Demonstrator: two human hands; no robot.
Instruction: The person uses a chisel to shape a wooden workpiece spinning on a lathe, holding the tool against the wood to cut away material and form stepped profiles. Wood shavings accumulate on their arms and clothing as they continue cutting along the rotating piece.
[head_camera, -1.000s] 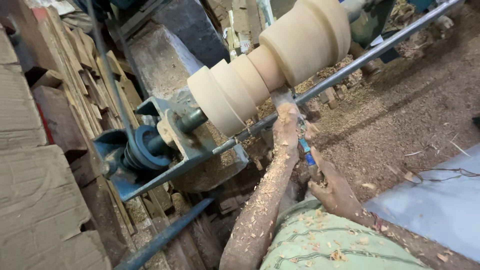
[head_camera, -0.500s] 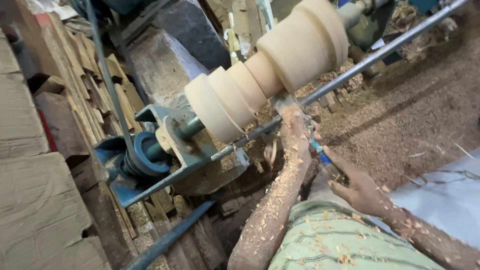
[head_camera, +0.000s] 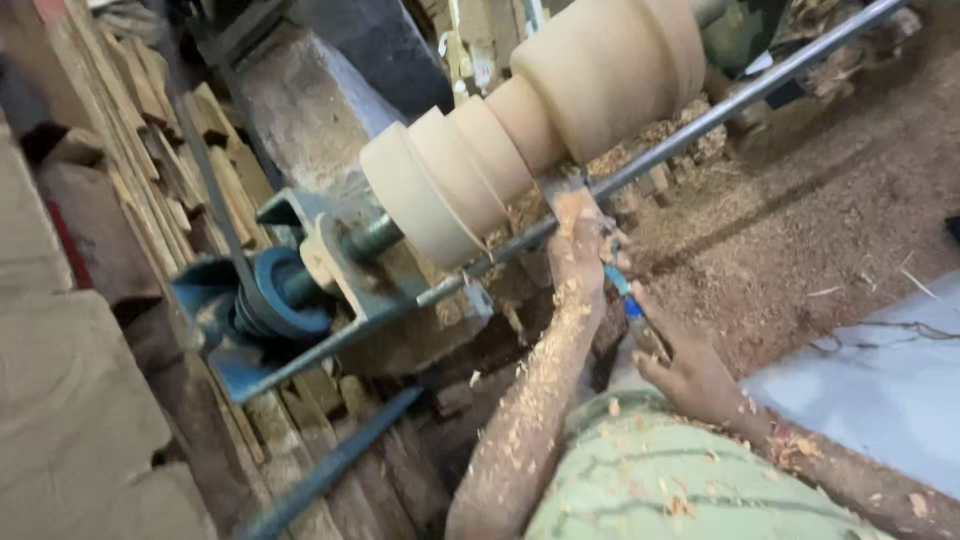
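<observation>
A pale wooden workpiece (head_camera: 530, 125) with stepped rings is mounted on a lathe, running from the blue headstock pulley (head_camera: 275, 290) up to the right. A turning chisel (head_camera: 610, 275) with a blue band rests on the steel tool-rest bar (head_camera: 700, 120), its blade against the narrow part of the wood. My left hand (head_camera: 580, 235), covered in wood chips, grips the blade at the bar. My right hand (head_camera: 690, 375) holds the chisel's handle lower down, near my green shirt.
Stacked wooden boards (head_camera: 110, 170) line the left side. A dark metal rod (head_camera: 330, 465) lies below the lathe. Sawdust covers the ground (head_camera: 820, 220) at right, with a pale blue sheet (head_camera: 880, 380) at lower right.
The view has shifted slightly, so the workpiece sits further right and higher. My right hand has drawn in closer beneath the left one. Both hands keep hold of the chisel.
</observation>
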